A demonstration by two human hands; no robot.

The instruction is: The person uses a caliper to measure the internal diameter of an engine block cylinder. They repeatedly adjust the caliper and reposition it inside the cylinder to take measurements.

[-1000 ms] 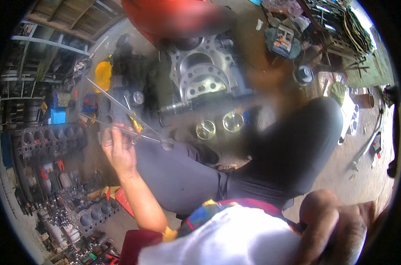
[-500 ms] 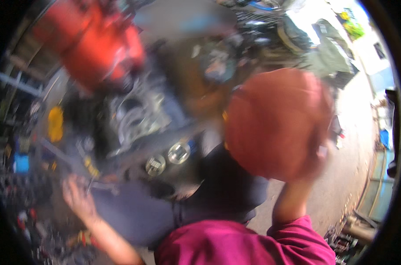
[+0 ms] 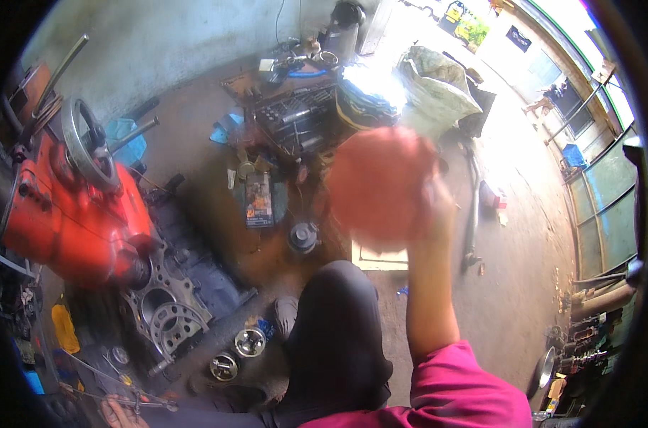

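Note:
A round, flat-looking reddish-orange thing (image 3: 381, 189), smeared by motion, is held out in front of me. My right hand (image 3: 435, 191) grips it at its right edge; its kind is not clear. At the lower left edge my left hand (image 3: 119, 412) shows partly, fingers apart, beside a thin metal tool (image 3: 156, 404). It may be touching that tool. Two pistons (image 3: 250, 342) stand near my foot. Left of them lies a metal engine block (image 3: 171, 285) with a curved metal piece (image 3: 176, 324) on it.
A large red machine with a handwheel (image 3: 89, 143) stands at the left. Ahead lie a tool set (image 3: 292, 114), a picture-covered box (image 3: 258, 200) and a pale sack (image 3: 434, 85). My bent knee (image 3: 344, 285) rises in the middle. Metal parts (image 3: 588, 342) line the right side.
My view has swung up and to the right, bringing the wall and far floor in. The round reddish thing is now farther out, still in my right hand. My left hand sits lower in view.

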